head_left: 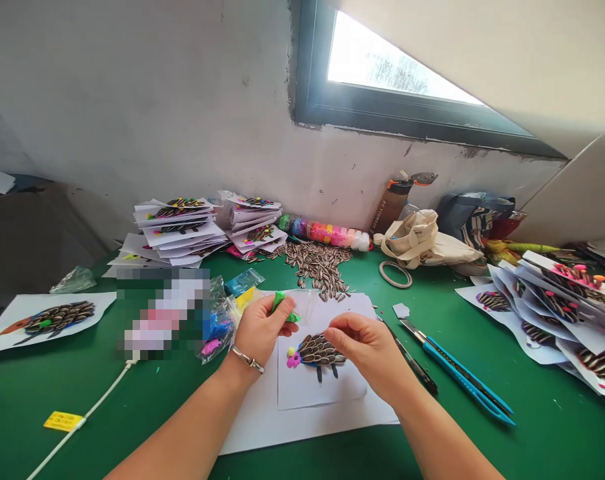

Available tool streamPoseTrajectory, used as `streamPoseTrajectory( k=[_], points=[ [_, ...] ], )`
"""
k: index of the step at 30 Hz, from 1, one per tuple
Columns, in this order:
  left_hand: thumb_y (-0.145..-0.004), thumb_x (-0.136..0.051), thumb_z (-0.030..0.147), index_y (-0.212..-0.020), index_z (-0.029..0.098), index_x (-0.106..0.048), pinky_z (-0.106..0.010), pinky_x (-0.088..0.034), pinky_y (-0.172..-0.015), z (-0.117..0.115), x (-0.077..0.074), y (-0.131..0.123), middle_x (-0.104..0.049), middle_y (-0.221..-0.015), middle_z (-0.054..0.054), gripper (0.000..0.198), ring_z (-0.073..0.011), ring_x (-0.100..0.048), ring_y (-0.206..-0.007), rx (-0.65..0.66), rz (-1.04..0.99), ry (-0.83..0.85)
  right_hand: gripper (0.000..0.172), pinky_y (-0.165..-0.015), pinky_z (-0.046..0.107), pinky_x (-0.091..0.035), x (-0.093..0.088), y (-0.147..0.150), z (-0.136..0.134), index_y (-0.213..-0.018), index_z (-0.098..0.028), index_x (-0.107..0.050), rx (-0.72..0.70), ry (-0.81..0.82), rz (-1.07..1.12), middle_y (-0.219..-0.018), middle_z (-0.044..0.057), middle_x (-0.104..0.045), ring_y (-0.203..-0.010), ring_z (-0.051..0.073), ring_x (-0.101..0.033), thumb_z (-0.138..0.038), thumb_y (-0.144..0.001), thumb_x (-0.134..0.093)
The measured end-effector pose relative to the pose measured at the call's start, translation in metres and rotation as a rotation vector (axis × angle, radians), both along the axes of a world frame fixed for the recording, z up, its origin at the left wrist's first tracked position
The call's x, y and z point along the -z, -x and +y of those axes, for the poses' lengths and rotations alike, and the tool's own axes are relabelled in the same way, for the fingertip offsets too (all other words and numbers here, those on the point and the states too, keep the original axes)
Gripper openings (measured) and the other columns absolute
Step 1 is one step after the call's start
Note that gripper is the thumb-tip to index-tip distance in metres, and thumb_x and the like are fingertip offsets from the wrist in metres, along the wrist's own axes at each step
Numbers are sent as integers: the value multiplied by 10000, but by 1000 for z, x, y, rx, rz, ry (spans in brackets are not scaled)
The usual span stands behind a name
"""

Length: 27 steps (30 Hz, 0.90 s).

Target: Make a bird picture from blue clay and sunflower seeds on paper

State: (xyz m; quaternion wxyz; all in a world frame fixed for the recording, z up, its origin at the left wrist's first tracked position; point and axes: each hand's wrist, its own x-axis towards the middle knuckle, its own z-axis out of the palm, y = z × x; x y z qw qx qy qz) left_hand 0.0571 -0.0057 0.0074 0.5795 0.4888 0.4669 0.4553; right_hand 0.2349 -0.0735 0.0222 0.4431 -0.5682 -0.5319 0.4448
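While the left hand (260,328) pinches a lump of green clay (282,305) in a closed grip just above the seed hedgehog (316,351), the right hand (366,347) rests its bent fingertips on that hedgehog's right edge, fingers curled together on a seed too small to make out. The seed hedgehog lies on a white sheet (309,393) on the green table (557,427), its pink clay head pointing left. Beyond the hedgehog is a heap of sunflower seeds (318,263); right of it lie blue utility knives (465,377); far left of it sits a finished hedgehog card (47,320).
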Motion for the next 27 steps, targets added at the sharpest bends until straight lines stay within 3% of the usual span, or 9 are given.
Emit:
streamPoseTrajectory(
  k=[5, 10, 12, 16, 22, 27],
  points=[
    [-673, -726, 531, -667, 147, -612, -200, -478, -456, 0, 0, -1, -615, -562, 10, 401, -125, -621, -498, -2, 7, 2, 171, -653, 270, -443, 7, -2, 0, -941, -224, -652, -6, -21, -107, -809, 8, -647, -713, 151, -565, -344, -842, -580],
    [-664, -728, 534, -669, 148, -612, -201, -478, -454, 0, 0, -1, -613, -562, 14, 404, -125, -622, -492, 2, 5, 7, 208, -641, 278, -426, 10, -1, 3, -826, -213, -671, -64, -179, -432, -739, 15, -627, -699, 161, -554, -283, -893, -487],
    [-660, -731, 532, -668, 148, -612, -202, -479, -455, 0, 0, -1, -614, -563, 13, 402, -128, -625, -495, 3, 5, 7, 167, -692, 282, -439, 11, 0, 4, -855, -214, -680, -60, -226, -506, -793, 21, -646, -767, 170, -572, -187, -860, -515],
    [-661, -732, 524, -676, 146, -616, -203, -477, -457, 0, -1, 0, -614, -562, 12, 396, -127, -623, -494, 4, 5, 8, 256, -752, 298, -448, 15, 1, 5, -943, -213, -679, -57, -230, -632, -866, 27, -684, -819, 180, -597, -62, -816, -517],
    [-675, -728, 503, -669, 147, -608, -198, -470, -453, 0, -1, -1, -610, -562, 15, 376, -127, -625, -497, 2, 7, 7, 177, -725, 309, -435, 20, 2, 11, -811, -211, -705, -124, -297, -786, -800, 45, -659, -799, 195, -574, -157, -871, -548],
    [-685, -724, 491, -664, 147, -609, -200, -473, -457, -1, -2, -1, -610, -559, 14, 364, -126, -621, -496, 5, 11, 5, 200, -740, 324, -431, 33, 2, 15, -797, -231, -739, -130, -342, -834, -837, 56, -650, -835, 209, -554, -112, -830, -582]
  ],
)
